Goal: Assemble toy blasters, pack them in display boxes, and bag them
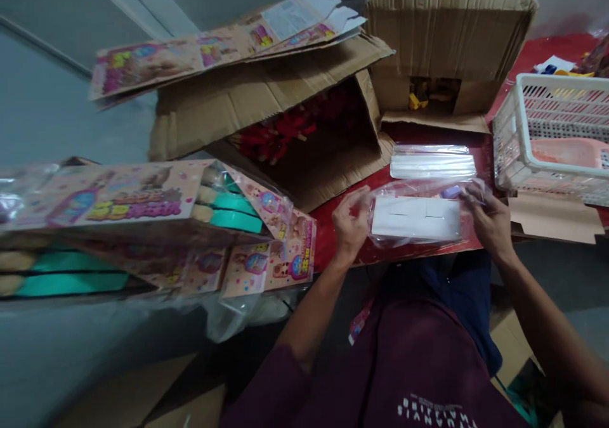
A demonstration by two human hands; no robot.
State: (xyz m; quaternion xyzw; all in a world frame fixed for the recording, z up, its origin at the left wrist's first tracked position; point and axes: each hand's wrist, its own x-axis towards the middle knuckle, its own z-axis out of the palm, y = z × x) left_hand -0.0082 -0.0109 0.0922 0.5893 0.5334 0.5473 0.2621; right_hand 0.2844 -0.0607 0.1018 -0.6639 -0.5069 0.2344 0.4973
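Note:
A clear plastic bag (404, 241) lies at the red table's front edge, around a white box (415, 217) with two short slits in its face. My left hand (351, 224) grips the bag's left end, thumb and fingers pinched together. At the right end, my right hand (488, 220) has its fingers closed on the plastic. A small purple item (450, 191) shows by the box's upper right corner, partly veiled by the plastic. Just behind the bag lies a stack of clear plastic sleeves (432, 162).
An open cardboard box (328, 168) holds red pieces, with printed card sheets (214, 57) on top. Another carton (447, 41) has yellow pieces inside. Packed printed boxes (137, 200) stand left; a white basket (507, 142) stands right on the red table (328, 228).

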